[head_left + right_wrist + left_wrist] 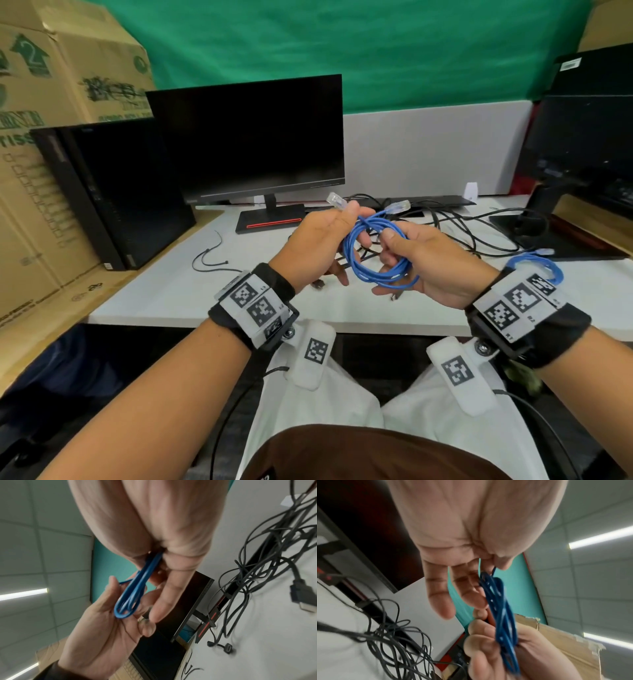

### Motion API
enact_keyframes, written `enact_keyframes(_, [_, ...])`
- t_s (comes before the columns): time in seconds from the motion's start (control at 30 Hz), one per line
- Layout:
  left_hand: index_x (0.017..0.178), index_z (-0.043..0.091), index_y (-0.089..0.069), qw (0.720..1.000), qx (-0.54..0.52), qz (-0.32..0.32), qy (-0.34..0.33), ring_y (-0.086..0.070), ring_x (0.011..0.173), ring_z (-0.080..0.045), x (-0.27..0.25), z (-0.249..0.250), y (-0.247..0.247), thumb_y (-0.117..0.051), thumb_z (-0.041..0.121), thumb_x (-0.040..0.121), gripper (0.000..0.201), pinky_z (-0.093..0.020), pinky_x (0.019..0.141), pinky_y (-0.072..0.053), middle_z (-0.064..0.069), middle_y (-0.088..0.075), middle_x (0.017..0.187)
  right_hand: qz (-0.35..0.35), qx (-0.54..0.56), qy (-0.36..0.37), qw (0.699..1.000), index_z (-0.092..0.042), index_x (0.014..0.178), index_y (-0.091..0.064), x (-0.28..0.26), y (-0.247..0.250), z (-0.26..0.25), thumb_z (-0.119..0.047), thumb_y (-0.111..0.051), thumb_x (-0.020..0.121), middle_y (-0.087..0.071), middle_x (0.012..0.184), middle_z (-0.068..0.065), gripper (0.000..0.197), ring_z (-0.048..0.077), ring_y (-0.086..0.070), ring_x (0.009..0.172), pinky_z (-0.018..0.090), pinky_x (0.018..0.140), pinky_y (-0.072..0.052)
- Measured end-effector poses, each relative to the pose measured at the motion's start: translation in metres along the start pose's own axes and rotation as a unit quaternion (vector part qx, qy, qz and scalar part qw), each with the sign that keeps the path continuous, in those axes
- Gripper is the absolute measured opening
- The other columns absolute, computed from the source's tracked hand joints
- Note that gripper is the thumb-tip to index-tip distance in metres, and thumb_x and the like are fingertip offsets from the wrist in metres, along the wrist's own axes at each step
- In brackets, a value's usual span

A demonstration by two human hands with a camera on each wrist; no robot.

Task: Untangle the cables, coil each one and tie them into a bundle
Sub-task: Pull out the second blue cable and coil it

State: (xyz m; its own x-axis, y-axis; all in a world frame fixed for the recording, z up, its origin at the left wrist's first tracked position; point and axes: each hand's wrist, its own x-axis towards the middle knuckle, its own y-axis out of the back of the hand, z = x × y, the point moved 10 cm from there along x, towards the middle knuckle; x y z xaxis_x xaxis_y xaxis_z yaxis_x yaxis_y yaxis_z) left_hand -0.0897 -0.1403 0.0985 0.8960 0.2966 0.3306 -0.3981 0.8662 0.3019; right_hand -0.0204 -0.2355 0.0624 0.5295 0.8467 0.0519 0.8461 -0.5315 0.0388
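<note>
Both hands (320,246) (433,265) pinched blue cable (380,263) mid-frame | risk: loosened fingers, coil springs apart, retangles with black cables (479,236).

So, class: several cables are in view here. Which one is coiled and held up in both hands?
The blue network cable, gripped by the left hand and right hand. The black cables lie tangled on the desk.

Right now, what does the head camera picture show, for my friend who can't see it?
Two hands hold a coiled blue cable above a white desk: left hand, right hand. Tangled black cables and a dark monitor sit behind.
</note>
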Motion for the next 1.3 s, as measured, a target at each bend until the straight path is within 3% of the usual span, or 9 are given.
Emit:
enact_keyframes(0.13, [0.105, 0.014, -0.067, 0.978, -0.170, 0.053, 0.113, -0.070, 0.067, -0.025, -0.003, -0.028, 0.001, -0.043, 0.039, 0.105, 0.035, -0.044, 0.062, -0.059, -0.004, -0.068, 0.075, 0.028, -0.010, 0.027, 0.999, -0.010, 0.090, -0.056, 0.001, 0.002, -0.005, -0.025, -0.043, 0.106, -0.054, 0.070, 0.003, 0.025, 0.016, -0.060, 0.058, 0.044, 0.064, -0.060])
enact_keyframes(0.23, [0.092, 0.011, -0.061, 0.944, -0.271, 0.079, 0.172, -0.059, 0.054, -0.018, -0.007, -0.043, -0.010, -0.044, 0.032, 0.104, 0.029, -0.035, 0.055, -0.055, -0.001, -0.057, 0.064, 0.055, -0.033, 0.041, 0.997, -0.012, 0.098, -0.056, -0.001, 0.001, -0.004, -0.030, -0.048, 0.103, -0.058, 0.088, 0.004, 0.021, 0.018, -0.062, 0.071, 0.049, 0.067, -0.061])
enact_keyframes(0.37, [0.092, 0.013, -0.055, 0.975, -0.140, 0.141, 0.105, -0.031, 0.049, -0.011, -0.002, -0.030, 0.013, -0.048, 0.020, 0.099, 0.012, -0.024, 0.046, -0.030, 0.002, -0.037, 0.062, 0.085, -0.035, 0.083, 0.992, -0.024, 0.126, -0.053, 0.000, 0.015, -0.019, -0.038, -0.063, 0.093, -0.065, 0.105, 0.003, 0.038, 0.010, -0.068, 0.076, 0.045, 0.073, -0.062])
enact_keyframes(0.47, [0.088, 0.010, -0.061, 0.985, -0.071, 0.145, 0.064, -0.033, 0.049, -0.010, -0.002, -0.022, 0.020, -0.051, 0.015, 0.096, 0.013, -0.025, 0.045, -0.036, 0.001, -0.039, 0.063, 0.060, -0.038, 0.113, 0.991, -0.028, 0.114, -0.068, -0.002, 0.022, -0.033, -0.039, -0.064, 0.090, -0.073, 0.104, 0.002, 0.027, 0.019, -0.071, 0.083, 0.040, 0.076, -0.062])
enact_keyframes(0.67, [0.104, 0.009, -0.072, 0.967, -0.234, 0.068, 0.068, -0.054, 0.061, -0.010, 0.001, -0.021, 0.009, -0.054, 0.023, 0.101, 0.023, -0.031, 0.055, -0.047, 0.001, -0.061, 0.071, 0.078, -0.280, 0.173, 0.941, -0.021, 0.117, -0.066, -0.005, 0.009, -0.038, -0.018, -0.041, 0.106, -0.071, 0.097, 0.004, 0.028, 0.017, -0.069, 0.083, 0.044, 0.079, -0.060])
enact_keyframes(0.87, [0.087, 0.014, -0.070, 0.940, -0.302, 0.099, 0.121, -0.027, 0.042, -0.010, -0.004, -0.033, 0.002, -0.058, 0.027, 0.095, 0.020, -0.025, 0.053, -0.031, 0.005, -0.030, 0.056, -0.034, -0.126, 0.097, 0.987, -0.024, 0.108, -0.057, -0.009, -0.027, -0.008, -0.042, -0.042, 0.102, -0.060, 0.087, 0.003, 0.024, 0.020, -0.063, 0.070, 0.040, 0.060, -0.060])
enact_keyframes(0.97, [0.086, 0.013, -0.061, 0.945, -0.285, 0.114, 0.114, -0.032, 0.043, -0.010, -0.004, -0.034, 0.003, -0.063, 0.026, 0.093, 0.015, -0.024, 0.045, -0.035, 0.005, -0.035, 0.056, 0.022, -0.142, 0.110, 0.983, -0.022, 0.101, -0.055, -0.004, -0.020, -0.008, -0.032, -0.042, 0.105, -0.054, 0.082, 0.008, 0.016, 0.021, -0.050, 0.060, 0.032, 0.044, -0.045])
enact_keyframes(1.13, [0.092, 0.010, -0.057, 0.949, -0.274, 0.107, 0.112, -0.062, 0.066, -0.016, -0.004, -0.035, -0.009, -0.060, 0.027, 0.098, 0.019, -0.038, 0.064, -0.056, 0.001, -0.058, 0.069, 0.101, 0.038, 0.079, 0.991, -0.014, 0.091, -0.049, 0.001, 0.008, -0.005, -0.027, -0.042, 0.106, -0.054, 0.081, 0.007, 0.021, 0.015, -0.049, 0.051, 0.033, 0.044, -0.045])
enact_keyframes(1.3, [0.102, 0.004, -0.063, 0.939, -0.295, 0.154, 0.088, -0.050, 0.058, -0.011, -0.005, -0.035, -0.004, -0.052, 0.014, 0.102, 0.015, -0.025, 0.057, -0.043, 0.000, -0.050, 0.066, 0.130, -0.108, 0.059, 0.984, -0.022, 0.103, -0.050, 0.004, 0.012, 0.001, -0.020, -0.051, 0.100, -0.056, 0.088, 0.010, 0.004, 0.012, -0.056, 0.055, 0.031, 0.044, -0.049])
